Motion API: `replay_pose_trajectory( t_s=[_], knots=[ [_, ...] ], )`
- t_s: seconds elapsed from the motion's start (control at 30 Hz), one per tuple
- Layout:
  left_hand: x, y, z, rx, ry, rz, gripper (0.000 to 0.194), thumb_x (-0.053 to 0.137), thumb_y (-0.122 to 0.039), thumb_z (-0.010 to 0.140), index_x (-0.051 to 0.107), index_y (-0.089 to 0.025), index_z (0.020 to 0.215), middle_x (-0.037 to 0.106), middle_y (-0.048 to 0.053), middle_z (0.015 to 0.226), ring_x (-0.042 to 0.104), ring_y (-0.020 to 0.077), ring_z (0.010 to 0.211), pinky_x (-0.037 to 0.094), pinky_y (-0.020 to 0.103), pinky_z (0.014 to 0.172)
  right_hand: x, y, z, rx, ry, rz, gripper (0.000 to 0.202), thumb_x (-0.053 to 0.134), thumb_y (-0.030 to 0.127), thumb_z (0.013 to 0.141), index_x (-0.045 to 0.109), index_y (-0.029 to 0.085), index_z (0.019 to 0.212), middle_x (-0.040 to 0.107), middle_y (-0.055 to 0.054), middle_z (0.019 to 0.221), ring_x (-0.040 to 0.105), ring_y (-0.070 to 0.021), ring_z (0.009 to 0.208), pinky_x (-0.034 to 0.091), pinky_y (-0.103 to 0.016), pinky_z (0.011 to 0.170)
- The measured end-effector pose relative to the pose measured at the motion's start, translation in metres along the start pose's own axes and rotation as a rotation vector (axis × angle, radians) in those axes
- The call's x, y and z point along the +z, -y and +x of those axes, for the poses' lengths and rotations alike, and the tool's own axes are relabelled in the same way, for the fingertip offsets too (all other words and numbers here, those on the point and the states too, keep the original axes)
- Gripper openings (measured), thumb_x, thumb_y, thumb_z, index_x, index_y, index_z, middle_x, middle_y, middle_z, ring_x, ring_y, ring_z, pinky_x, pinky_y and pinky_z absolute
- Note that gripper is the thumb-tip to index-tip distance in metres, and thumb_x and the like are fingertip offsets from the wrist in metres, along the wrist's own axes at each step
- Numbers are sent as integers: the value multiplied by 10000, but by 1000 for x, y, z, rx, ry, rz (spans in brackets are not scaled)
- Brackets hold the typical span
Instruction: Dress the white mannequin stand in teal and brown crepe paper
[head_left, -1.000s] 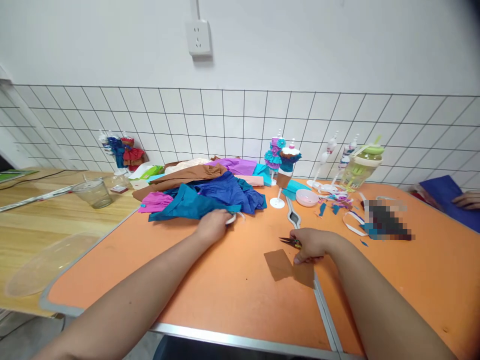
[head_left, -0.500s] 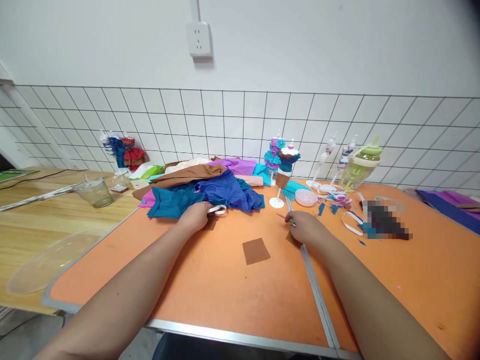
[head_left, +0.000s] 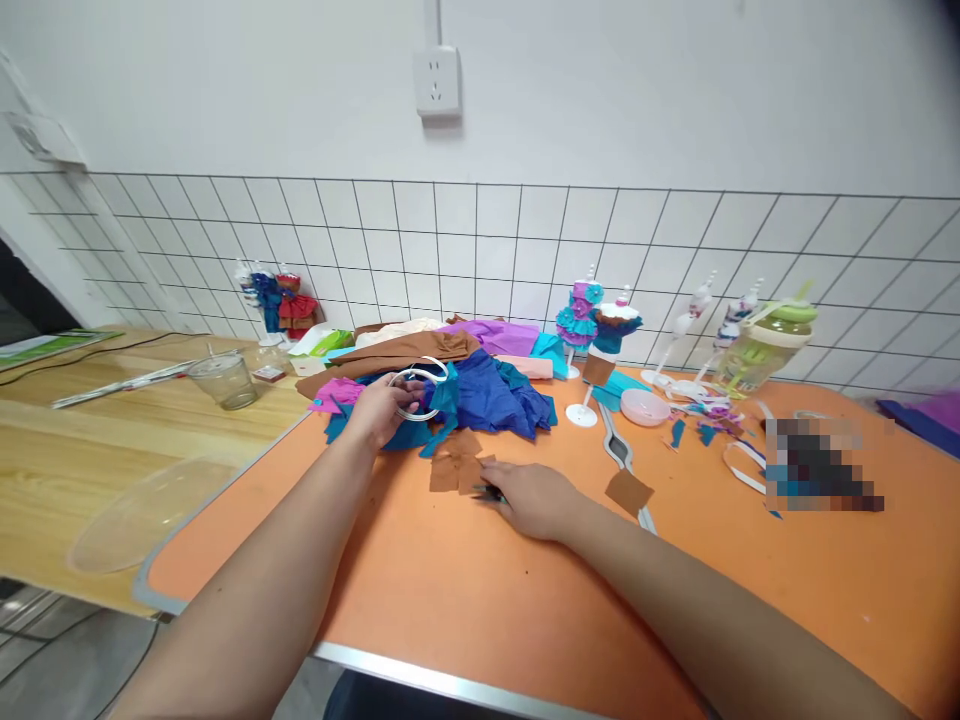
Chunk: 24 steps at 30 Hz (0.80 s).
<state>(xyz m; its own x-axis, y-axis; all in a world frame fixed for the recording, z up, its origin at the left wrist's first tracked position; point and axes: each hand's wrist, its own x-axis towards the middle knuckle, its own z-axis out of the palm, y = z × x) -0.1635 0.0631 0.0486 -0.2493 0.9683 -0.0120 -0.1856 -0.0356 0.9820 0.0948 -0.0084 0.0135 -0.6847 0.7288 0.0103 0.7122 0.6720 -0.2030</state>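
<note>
**Two hands at the paper pile**

Nearest you, on the orange tabletop (head_left: pixel 480 600), your right hand (head_left: pixel 529 497) lies low with its fingers curled around small scissors (head_left: pixel 491 492), of which only the dark tips show, poking out toward the left. Just beyond those tips sit a few small brown paper pieces (head_left: pixel 455 468), overlapping one another. Another brown paper square (head_left: pixel 628 491) lies apart to the right, beside the metal seam of the tabletop.

A little farther back, your left hand (head_left: pixel 386 408) is raised slightly and closed on a loop of white tape (head_left: pixel 421 390), which stands up in a ring over the edge of the crepe paper pile (head_left: pixel 480 385) of blue, teal, pink, purple and brown sheets.

Behind the pile to the right stand small doll stands dressed in paper ruffles (head_left: pixel 596 335), a pink dish (head_left: pixel 645 406), coloured scraps and a green-lidded bottle (head_left: pixel 761 345). A blurred patch covers something farther right.

On the wooden table to your left sit a clear cup (head_left: pixel 223 380) and a clear plastic lid (head_left: pixel 142 512). More dressed figures (head_left: pixel 277 305) stand against the tiled wall, with a white socket (head_left: pixel 437 83) above. No writing or label can be read anywhere.
</note>
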Motion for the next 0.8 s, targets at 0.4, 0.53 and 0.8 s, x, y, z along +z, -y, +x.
replay_pose_trajectory(
  t_s=[0.4, 0.53, 0.8],
  knots=[
    [-3, 1, 0, -69, -4, -242, 321, 490, 49, 462, 390, -183, 659, 560, -20, 651, 546, 92, 482, 297, 161, 381, 6, 12, 74, -128, -141, 37, 453, 566, 451, 869, 543, 342, 1309, 554, -25, 1345, 566, -232, 1159, 450, -292, 917],
    [-14, -4, 5, -69, -95, -237, 331, 475, 47, 448, 395, -182, 673, 610, 3, 723, 579, 104, 518, 282, 156, 378, 17, 4, 86, -118, -178, 170, 363, 570, 380, 855, 642, 274, 1195, 597, -50, 1297, 628, -233, 1041, 478, -310, 864],
    [-25, -14, 6, -78, -111, -239, 347, 460, 41, 433, 393, -188, 686, 585, -17, 677, 561, 99, 492, 264, 148, 365, 12, -23, 74, 25, -646, 725, 391, 574, 141, 652, 674, 211, 1023, 625, -73, 1088, 587, -244, 1016, 474, -346, 908]
  ],
)
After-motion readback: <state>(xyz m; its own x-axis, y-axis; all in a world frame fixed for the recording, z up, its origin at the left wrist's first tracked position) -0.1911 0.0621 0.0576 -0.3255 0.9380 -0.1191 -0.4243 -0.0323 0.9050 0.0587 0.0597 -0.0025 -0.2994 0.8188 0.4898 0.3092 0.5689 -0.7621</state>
